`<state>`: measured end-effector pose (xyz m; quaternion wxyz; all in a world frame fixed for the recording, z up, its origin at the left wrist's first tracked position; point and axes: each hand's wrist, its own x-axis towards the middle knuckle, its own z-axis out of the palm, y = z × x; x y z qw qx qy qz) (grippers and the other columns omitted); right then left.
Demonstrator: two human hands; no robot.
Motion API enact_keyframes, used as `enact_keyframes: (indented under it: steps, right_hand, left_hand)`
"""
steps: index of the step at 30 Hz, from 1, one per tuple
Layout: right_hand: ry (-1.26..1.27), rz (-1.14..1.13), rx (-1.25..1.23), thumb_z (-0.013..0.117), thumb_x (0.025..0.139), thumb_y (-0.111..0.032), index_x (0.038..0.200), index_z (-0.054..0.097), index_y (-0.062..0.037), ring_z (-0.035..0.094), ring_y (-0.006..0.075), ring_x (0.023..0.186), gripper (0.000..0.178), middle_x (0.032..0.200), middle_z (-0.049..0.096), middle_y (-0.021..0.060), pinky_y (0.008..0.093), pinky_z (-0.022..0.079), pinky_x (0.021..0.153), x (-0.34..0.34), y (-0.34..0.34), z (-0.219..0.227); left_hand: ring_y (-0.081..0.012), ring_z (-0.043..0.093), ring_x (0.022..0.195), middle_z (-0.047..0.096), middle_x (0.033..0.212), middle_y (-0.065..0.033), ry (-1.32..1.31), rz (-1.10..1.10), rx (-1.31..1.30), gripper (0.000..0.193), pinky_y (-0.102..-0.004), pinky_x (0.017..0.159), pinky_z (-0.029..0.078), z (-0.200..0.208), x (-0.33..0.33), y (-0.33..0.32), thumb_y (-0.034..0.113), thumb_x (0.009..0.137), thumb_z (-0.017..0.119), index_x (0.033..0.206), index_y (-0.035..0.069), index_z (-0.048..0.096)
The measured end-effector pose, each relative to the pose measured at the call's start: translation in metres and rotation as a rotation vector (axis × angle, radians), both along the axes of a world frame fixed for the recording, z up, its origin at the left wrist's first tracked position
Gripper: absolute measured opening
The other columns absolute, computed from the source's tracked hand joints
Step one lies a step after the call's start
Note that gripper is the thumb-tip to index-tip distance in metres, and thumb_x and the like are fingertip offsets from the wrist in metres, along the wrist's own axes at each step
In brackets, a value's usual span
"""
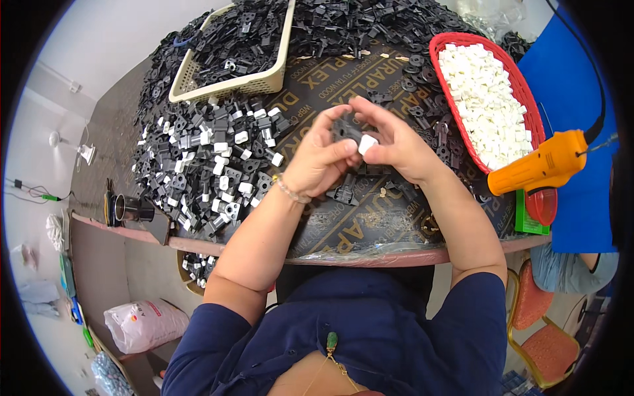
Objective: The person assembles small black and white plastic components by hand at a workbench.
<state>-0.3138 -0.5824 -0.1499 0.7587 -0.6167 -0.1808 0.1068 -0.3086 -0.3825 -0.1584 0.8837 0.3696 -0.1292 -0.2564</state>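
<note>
Both hands meet above the middle of the table. My left hand [316,160] is closed round a black plastic part [346,129], thumb along its near side. My right hand [404,146] pinches a small white plastic cap [367,144] between thumb and fingers, against the black part's end. Whether the cap is seated on the part cannot be made out. Below the hands, loose black parts [343,193] lie on the table. To the left spreads a pile of black parts with white caps on them [221,165].
A cream plastic basket [269,82] of black parts stands at the far left, with a heap of black parts [370,26] behind. At right are a red basket [456,99] of white caps, an orange power tool [541,162] on a cord, and a green box [528,221].
</note>
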Motion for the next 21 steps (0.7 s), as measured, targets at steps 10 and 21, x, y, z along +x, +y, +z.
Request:
enact_keyframes:
  steps: [10,21]
  right_hand:
    - [-0.233,0.013,-0.209,0.089,0.065,-0.016,0.14,0.046,-0.0052,0.058,0.0176,0.112,0.087,0.126,0.06,0.0095,0.0345,0.049,0.096,0.018,0.058,0.042]
    - [-0.791,0.038,-0.779,0.086,0.065,-0.044,0.133,0.056,0.0029,0.059,0.035,0.119,0.088,0.128,0.061,0.0235,0.0391,0.046,0.104,0.091,0.225,0.019]
  left_hand:
    - [-0.0224,0.059,0.113,0.054,0.128,-0.0092,0.156,0.063,-0.309,0.083,-0.0404,0.096,0.052,-0.008,0.013,0.004,0.08,0.091,0.035,0.138,0.012,0.042]
    - [-0.0293,0.063,0.095,0.066,0.104,-0.0117,0.445,0.14,-0.636,0.034,-0.0458,0.086,0.054,-0.066,0.046,0.034,0.039,0.096,0.061,0.112,0.009,0.062]
